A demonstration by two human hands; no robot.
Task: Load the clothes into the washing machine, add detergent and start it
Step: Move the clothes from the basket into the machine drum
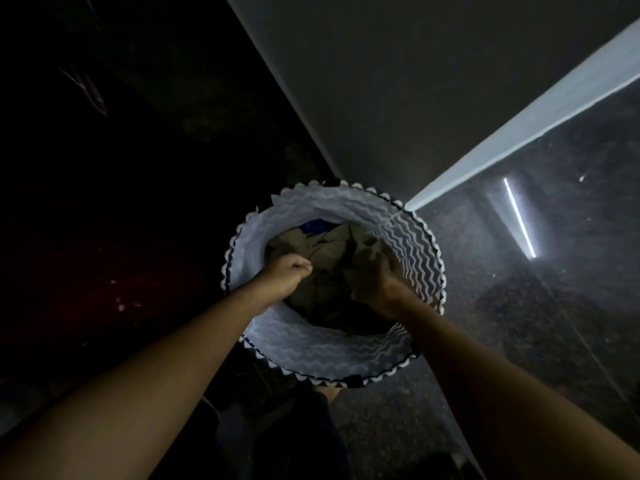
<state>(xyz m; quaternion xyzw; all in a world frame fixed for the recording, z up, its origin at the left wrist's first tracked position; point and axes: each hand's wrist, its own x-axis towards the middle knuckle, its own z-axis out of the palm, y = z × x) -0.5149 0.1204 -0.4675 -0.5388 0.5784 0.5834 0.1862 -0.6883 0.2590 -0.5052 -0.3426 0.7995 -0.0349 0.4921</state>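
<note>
It is dim in here, and the person leans over a round laundry basket [311, 344] with a zigzag-patterned wall, both bare arms reaching down into it. The left grip [289, 271] is curled into a fist, knuckles up, pinching a fold of the khaki clothes [329, 247] at its fingertips. The right grip [375, 282] is sunk deeper in. Its fingers are closed round a bunch of the same khaki cloth and partly hidden by it.

The clothes lie crumpled in the bottom of the basket, between the two grips and just beyond them. They are bunched highest close to the right grip. A blue garment [313, 225] peeks out past the khaki heap, on the far side from both grips and against the basket's far wall.

The basket stands on a dark speckled floor [554, 306] that spreads out to the right of the right grip. A bright streak of reflected light [519, 218] lies on that floor, well apart from the grips. Beyond the basket a grey wall [415, 81] rises, with a pale skirting strip [519, 123] running along its foot. To the left of the left grip all is too dark to make out.
</note>
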